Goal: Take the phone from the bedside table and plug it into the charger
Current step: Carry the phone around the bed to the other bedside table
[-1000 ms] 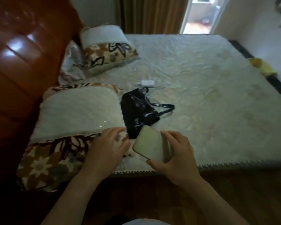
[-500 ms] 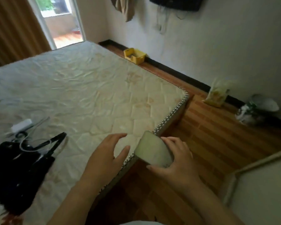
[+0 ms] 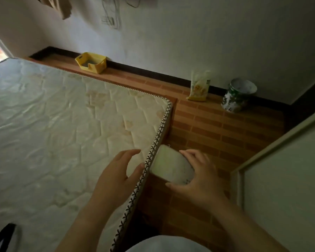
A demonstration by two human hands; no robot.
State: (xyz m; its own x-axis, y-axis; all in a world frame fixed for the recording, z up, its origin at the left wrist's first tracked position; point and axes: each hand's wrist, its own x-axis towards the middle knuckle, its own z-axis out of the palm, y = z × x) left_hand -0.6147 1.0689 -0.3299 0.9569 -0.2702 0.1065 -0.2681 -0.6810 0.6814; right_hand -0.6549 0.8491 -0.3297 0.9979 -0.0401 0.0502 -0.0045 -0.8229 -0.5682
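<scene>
a large quilted mattress [image 3: 65,124] fills the left of the view, its stitched black-and-white edge running down toward the camera, with a wood-patterned floor [image 3: 216,128] beside it on the right and a pale wall [image 3: 189,42] beyond. a light panel [image 3: 287,179] with a pale frame rises at the right edge. against the wall's dark baseboard sit a yellow plastic tray [image 3: 92,62], a yellowish packet [image 3: 198,86] leaning upright, and a green-and-white printed container [image 3: 237,95], each well apart from the others. a black strap [image 3: 2,235] shows at the bottom left corner of the mattress. the right hand [image 3: 200,177] is closed around the phone [image 3: 171,167], fingers over its far edge and thumb under its near end, holding it pale back upward above the floor, just beside the mattress edge. the left hand [image 3: 116,177] hovers over the mattress edge near the phone, fingers loosely curved and spread, gripping nothing and apart from the phone.
</scene>
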